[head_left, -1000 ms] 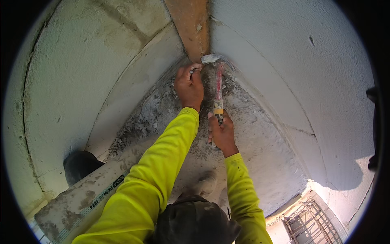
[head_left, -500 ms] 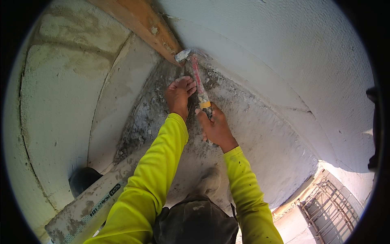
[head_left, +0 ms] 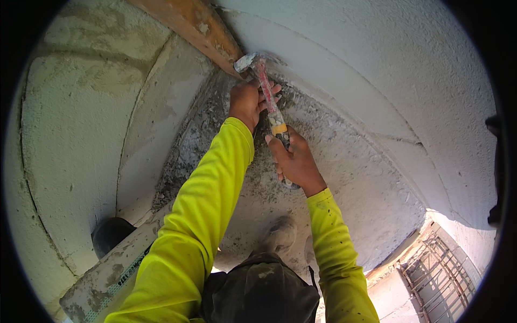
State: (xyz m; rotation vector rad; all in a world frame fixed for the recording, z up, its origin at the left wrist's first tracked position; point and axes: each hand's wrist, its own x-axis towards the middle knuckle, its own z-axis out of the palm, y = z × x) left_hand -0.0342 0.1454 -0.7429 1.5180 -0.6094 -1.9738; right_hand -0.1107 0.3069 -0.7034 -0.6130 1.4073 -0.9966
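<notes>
My right hand (head_left: 298, 161) is wrapped round the dark lower grip of a claw hammer (head_left: 267, 91) with a worn red and yellow handle. The hammer's whitish, dust-coated head is up, beside the lower end of a wooden beam (head_left: 207, 35). Close below that end, my left hand (head_left: 246, 103) has its fingers bent, some reaching behind the hammer handle. Its thumb and fingertips are partly hidden there, and anything they pinch is too small or covered to make out.
Pale block walls (head_left: 75, 134) rise on the left, and a grey plastered wall (head_left: 366, 59) on the right. Rubble and dust cover the corner floor (head_left: 344, 177). A stained pipe (head_left: 97, 290) lies at lower left near a dark rounded object (head_left: 110, 237). Rusty rebar (head_left: 439, 274) shows at lower right.
My left hand has moved up and right, closer to the beam's end and behind the handle. The hammer and my right hand have shifted slightly right, with the hammer head a little higher.
</notes>
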